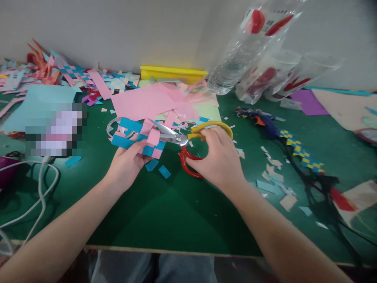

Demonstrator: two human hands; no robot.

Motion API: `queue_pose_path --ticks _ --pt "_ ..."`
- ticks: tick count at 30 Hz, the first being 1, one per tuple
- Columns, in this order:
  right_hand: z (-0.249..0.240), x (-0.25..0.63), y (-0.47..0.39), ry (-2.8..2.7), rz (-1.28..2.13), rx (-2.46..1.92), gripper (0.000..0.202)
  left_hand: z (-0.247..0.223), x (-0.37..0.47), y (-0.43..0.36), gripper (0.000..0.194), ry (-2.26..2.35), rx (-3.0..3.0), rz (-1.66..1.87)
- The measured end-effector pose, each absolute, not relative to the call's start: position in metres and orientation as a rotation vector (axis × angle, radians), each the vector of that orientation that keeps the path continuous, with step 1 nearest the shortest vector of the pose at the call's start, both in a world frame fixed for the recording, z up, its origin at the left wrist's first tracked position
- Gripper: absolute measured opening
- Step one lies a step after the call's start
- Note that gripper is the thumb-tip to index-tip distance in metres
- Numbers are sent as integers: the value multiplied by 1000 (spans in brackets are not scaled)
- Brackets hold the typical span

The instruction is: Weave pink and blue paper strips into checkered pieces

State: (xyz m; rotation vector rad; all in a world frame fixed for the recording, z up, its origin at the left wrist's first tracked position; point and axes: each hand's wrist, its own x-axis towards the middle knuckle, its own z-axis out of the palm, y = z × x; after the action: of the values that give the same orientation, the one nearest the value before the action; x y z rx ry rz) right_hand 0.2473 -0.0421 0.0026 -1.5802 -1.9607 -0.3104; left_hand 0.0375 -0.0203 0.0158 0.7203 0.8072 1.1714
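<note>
A woven piece of blue and pink paper strips [153, 137] is pinched between the thumb and fingers of my left hand [126, 165]. My right hand [219, 157] grips a pair of scissors [178, 138] with one yellow and one red handle loop. The scissors' blades are spread apart and point left, at the right side of the woven paper. Two small blue offcuts [164, 171] lie on the green table [165, 220] just below the paper. A roll of clear tape [110, 127] shows partly behind the woven piece.
Pink sheets [141, 102] and a yellow holder [173, 73] are at the back. A pixelated phone-like object [60, 131] with a white cable [43, 192] lies left. Wrapped plastic cups [271, 74] stand back right. A dark stem with blue-yellow woven paper [302, 151] and scraps lie right.
</note>
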Motion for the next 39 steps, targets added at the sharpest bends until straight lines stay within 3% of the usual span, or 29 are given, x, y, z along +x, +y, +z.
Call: queue_pose_path --ticks 13,39 --pt "1 248 -42 -1931 -343 -1535 39 16 40 -23 29 720 711 1074" --pt "0 250 -43 -1881 -279 -1525 20 14 38 -20 5 791 662 1109"
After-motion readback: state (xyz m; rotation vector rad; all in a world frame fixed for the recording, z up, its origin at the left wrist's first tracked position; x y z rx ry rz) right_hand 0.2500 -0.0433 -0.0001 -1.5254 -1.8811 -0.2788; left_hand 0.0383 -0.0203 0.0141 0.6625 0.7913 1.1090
